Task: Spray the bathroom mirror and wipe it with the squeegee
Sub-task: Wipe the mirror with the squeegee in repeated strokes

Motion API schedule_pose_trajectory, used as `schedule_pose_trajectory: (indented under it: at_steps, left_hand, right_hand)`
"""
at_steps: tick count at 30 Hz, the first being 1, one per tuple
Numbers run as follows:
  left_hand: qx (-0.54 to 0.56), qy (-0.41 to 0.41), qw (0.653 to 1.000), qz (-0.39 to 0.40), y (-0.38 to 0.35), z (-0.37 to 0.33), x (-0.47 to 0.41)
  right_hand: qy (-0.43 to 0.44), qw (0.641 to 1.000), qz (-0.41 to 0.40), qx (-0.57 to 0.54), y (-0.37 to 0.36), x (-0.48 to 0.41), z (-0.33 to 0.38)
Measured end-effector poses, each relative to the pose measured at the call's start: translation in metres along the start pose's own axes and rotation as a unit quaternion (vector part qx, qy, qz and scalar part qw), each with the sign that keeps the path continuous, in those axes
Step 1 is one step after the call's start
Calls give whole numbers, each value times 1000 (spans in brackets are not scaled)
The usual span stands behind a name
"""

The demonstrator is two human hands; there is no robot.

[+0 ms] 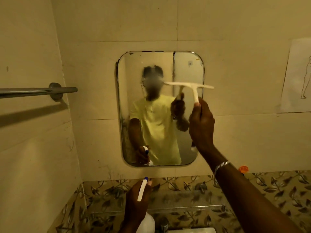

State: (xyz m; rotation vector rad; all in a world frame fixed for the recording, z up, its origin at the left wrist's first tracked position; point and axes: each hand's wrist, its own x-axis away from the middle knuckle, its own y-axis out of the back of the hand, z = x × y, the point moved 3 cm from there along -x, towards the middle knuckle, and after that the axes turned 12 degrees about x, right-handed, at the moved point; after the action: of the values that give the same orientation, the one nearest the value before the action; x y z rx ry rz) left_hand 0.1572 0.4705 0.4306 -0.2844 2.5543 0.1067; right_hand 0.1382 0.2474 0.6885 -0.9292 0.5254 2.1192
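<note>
A rounded rectangular mirror [151, 64] hangs on the tiled wall straight ahead. My right hand [202, 123] grips the handle of a white squeegee [190, 85], whose blade lies roughly level across the mirror's upper right part and sticks out past its right edge. Whether the blade touches the glass I cannot tell. Below the mirror, my left hand [136, 200] holds a white spray bottle [146, 222] by its neck, with the blue-tipped nozzle pointing up towards the mirror. A person in a yellow shirt is reflected in the glass.
A grey towel bar [38, 90] juts from the left wall at mirror height. A glass shelf [193, 207] and a tap [164, 225] sit below, against leaf-patterned tiles. An orange cap [243, 169] rests at the right. A paper drawing [297, 76] hangs on the right wall.
</note>
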Motion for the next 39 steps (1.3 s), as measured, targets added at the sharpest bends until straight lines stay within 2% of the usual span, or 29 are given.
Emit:
schedule_pose_trajectory:
  at_steps: [7,19,23,27,34,39]
  left_hand:
    - [-16,-12,1000,9,0,2,-9]
    - [-16,-5,1000,0,5,6,-10]
    - [-21,-16,1000,2,3,5,-11]
    - [-22,-29,999,-1,1,10,-8]
    - [11,-35,999,31,4,13,-2]
    - [9,-29,999,30,9,15,10]
  right_hand:
    - [49,998,-34,29,-18,-102,77]
    - [50,995,-39,76,-30,-107,66]
    - [71,997,-11,39,-35,-53,38]
    - [33,998,18,55,-38,31,-28]
    - [-79,987,59,124,-33,179,-137]
    - [-200,953,156,165,-19,243,-180]
